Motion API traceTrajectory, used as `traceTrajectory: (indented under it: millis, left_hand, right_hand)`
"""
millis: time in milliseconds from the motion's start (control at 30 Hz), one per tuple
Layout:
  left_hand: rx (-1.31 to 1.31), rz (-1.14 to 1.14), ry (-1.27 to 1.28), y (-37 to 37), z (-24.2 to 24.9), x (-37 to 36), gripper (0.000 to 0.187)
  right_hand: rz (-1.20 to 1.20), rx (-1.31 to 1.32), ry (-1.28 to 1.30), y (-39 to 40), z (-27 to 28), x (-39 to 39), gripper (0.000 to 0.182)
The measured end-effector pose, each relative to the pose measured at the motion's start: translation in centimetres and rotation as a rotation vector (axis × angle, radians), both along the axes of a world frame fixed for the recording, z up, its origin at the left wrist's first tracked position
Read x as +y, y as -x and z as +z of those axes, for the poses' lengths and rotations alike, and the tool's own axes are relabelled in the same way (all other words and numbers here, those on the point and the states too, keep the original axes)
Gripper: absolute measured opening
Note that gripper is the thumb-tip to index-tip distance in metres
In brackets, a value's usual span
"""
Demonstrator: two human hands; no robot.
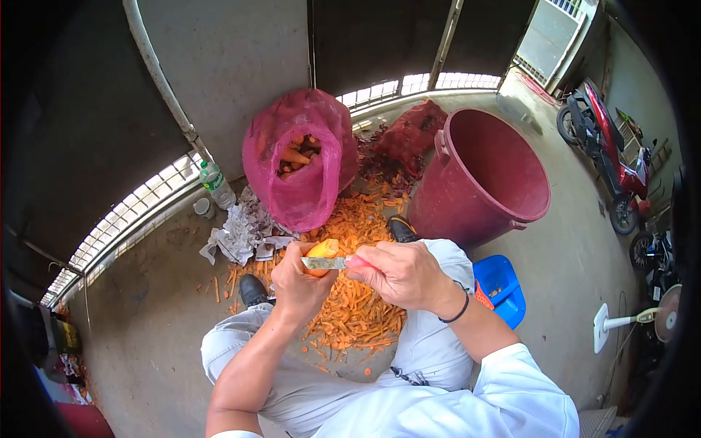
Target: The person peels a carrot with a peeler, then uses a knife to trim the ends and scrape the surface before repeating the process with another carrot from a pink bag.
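My left hand [298,290] is closed around an orange carrot [326,248], whose paler, pared end points up and away from me. In my right hand [403,271] is a knife [323,263] with a pinkish-red handle. Its smudged metal blade lies across the carrot, pointing left. Both hands are held between my knees, above a wide heap of carrot peelings [358,314] on the floor. Just beyond them stands a pink mesh sack [261,164], open toward me, with several carrots [296,156] inside.
A large maroon bin [456,197] stands ahead to the right, a red net sack [415,135] behind it. By my right knee is a blue plastic container [517,301]. Crumpled paper [244,230] and a bottle [215,182] are left. Motorcycles [610,157] and a fan [666,314] line the right side.
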State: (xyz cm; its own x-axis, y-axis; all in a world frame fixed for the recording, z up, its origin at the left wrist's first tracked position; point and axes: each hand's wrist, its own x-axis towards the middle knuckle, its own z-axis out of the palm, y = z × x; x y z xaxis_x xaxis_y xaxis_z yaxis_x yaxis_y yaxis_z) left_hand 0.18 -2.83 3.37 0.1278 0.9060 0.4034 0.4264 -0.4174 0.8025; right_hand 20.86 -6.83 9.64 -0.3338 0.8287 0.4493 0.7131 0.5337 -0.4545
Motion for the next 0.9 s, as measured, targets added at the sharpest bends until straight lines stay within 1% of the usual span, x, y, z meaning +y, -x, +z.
traceTrajectory:
  millis: [100,167,200,267,300,333,400,433,467,500,533,567,600,633,667,733,767,800,867,900]
  left_hand:
    - [0.012,0.034,-0.051,0.2,-0.2,0.0,0.04]
    - [0.025,0.026,-0.148,0.3,-0.2,0.1,0.04]
    - [0.027,0.026,-0.148,0.4,-0.3,0.0,0.04]
    - [-0.05,-0.007,-0.202,0.6,-0.5,-0.3,0.037]
    - [-0.047,-0.009,-0.204,0.7,-0.4,-0.7,0.037]
    - [-0.074,-0.045,-0.23,0.6,-0.1,-0.9,0.035]
    - [-0.105,-0.067,-0.262,0.6,0.1,-0.5,0.033]
    - [-0.088,-0.051,-0.124,0.6,0.1,-0.2,0.033]
    - [-0.07,-0.037,0.016,0.6,0.0,-0.1,0.033]
    - [-0.106,-0.039,0.101,0.5,-0.2,0.1,0.033]
    - [-0.108,-0.036,0.094,0.3,-0.4,0.3,0.033]
    - [-0.139,-0.064,0.123,0.1,-0.5,0.5,0.033]
    - [-0.169,-0.093,0.156,0.0,-0.6,0.5,0.033]
    - [-0.14,-0.134,0.179,-0.1,-0.3,0.4,0.035]
    - [-0.136,-0.136,0.185,-0.1,-0.5,0.4,0.035]
    - [-0.32,-0.245,0.555,-0.5,-0.9,0.5,0.038]
    - [-0.427,-0.324,0.635,-0.6,-1.2,0.6,0.046]
    - [-0.426,-0.329,0.631,-0.8,-1.0,0.6,0.046]
    - [-0.654,-0.49,0.797,-0.9,-0.6,0.4,0.058]
    - [-0.648,-0.577,0.988,-0.2,-0.2,0.6,0.058]
  right_hand:
    - [-0.001,0.003,0.031,-0.2,0.1,0.0,0.026]
    - [0.015,0.084,0.003,-0.3,-0.5,0.2,0.029]
    - [0.016,0.086,0.004,-0.5,-0.6,0.5,0.029]
    - [-0.035,0.048,-0.092,-1.4,-0.9,1.4,0.028]
    - [-0.161,0.084,0.085,-3.5,-2.7,2.5,0.028]
    - [-0.22,0.229,0.197,-5.1,-4.3,3.4,0.03]
    - [-0.222,0.373,0.288,-6.2,-4.7,3.5,0.033]
    - [-0.209,0.362,0.296,-6.0,-4.7,3.5,0.033]
    - [-0.247,0.395,0.403,-5.9,-4.7,3.2,0.033]
    - [-0.292,0.433,0.503,-5.5,-4.3,2.9,0.034]
    - [-0.288,0.431,0.497,-4.9,-4.1,2.6,0.034]
    - [-0.236,0.492,0.474,-4.0,-4.0,2.2,0.036]
    - [-0.186,0.554,0.456,-3.1,-3.9,1.9,0.039]
    - [-0.118,0.661,0.512,-2.4,-3.6,1.6,0.05]
    - [-0.121,0.665,0.517,-1.9,-3.0,1.4,0.05]
    - [0.005,0.526,0.526,-1.1,-1.5,1.3,0.054]
    - [0.044,0.472,0.51,-1.0,-1.2,1.6,0.054]
    - [0.041,0.472,0.504,-0.9,-1.4,1.9,0.054]
    - [0.073,0.551,0.581,-0.8,-2.4,2.6,0.049]
    - [0.059,0.551,0.62,-0.7,-1.6,2.7,0.042]
